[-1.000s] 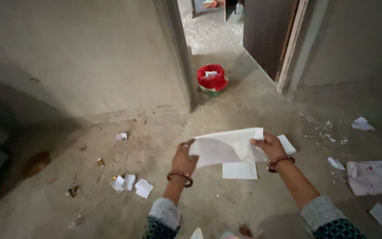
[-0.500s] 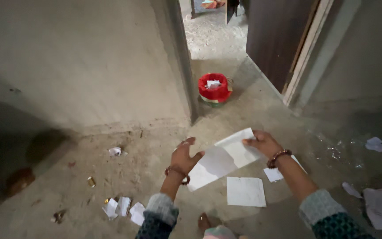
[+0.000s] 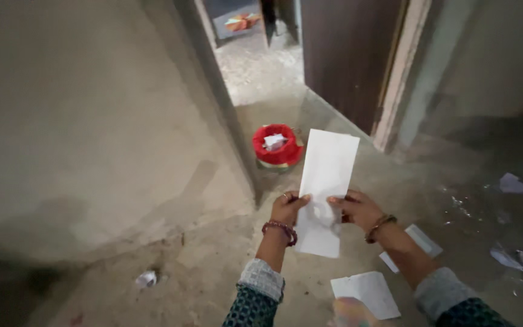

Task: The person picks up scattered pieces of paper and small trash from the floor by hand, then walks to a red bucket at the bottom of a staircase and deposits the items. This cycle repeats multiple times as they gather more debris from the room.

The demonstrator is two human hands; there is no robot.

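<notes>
Bare concrete floor (image 3: 213, 266) runs up to a grey wall (image 3: 92, 121) and an open doorway with a dark door (image 3: 340, 54); a red bin (image 3: 278, 145) holding crumpled paper stands by the threshold. Both hands grasp a long white sheet of paper (image 3: 325, 181) held upright in front of the bin; the left hand (image 3: 287, 208) pinches its left edge and the right hand (image 3: 358, 209) its right edge; paper scraps (image 3: 370, 293) lie on the floor below, near the right sleeve.
</notes>
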